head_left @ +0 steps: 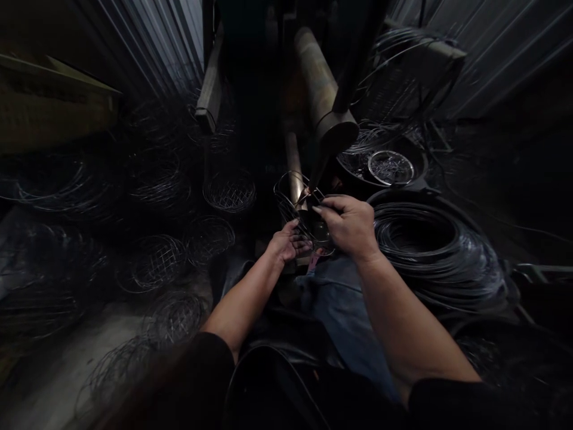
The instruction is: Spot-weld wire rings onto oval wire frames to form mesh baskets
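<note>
A round wire frame [282, 190] of thin metal rods hangs around the lower copper-coloured electrode bar [294, 167] of a welding machine. My left hand [286, 243] supports its lower left side, thumb raised and fingers against the wires. From the right, my right hand [351, 224] reaches to the frame's near side, thumb and forefinger pinched beside the electrode tip [305, 194]. What lies between those fingertips is too small and dark to make out. Above the hands, the thick upper cylinder [329, 101] of the machine points toward me.
At right lies a large coil of wire [421, 239]. Behind it, a dark tub [418, 156] carries a metal bowl [391, 168] of small wire pieces. Round wire grids [159, 260] and stacked wire rings [54, 185] cover the floor at left. A beam end [209, 98] juts out.
</note>
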The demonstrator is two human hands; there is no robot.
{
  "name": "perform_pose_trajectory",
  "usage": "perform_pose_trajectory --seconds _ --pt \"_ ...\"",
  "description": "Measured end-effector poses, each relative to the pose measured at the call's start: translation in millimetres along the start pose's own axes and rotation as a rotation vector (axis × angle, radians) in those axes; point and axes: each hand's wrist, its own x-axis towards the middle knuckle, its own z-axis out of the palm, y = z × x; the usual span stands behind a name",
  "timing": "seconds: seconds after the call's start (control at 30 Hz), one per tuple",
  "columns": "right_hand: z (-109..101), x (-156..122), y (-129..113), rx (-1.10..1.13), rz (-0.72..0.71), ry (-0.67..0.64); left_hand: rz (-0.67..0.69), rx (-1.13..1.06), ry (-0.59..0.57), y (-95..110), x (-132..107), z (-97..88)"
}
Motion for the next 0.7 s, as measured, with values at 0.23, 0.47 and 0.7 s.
perform_pose_trajectory --seconds 0.23,0.47,0.7 --pt "5.9 -3.4 -1.1 -0.056 -0.018 0.012 -0.014 -0.01 0.003 -4.7 -3.8 -3.3" --pt "6.2 -0.9 -1.0 -0.09 0.016 -0.004 -0.029 -0.012 0.009 -3.9 -4.3 -1.9" --pt "7.1 0.4 1.0 -0.06 0.049 -0.03 -0.042 -0.02 -0.023 -5.4 -3.0 -4.7"
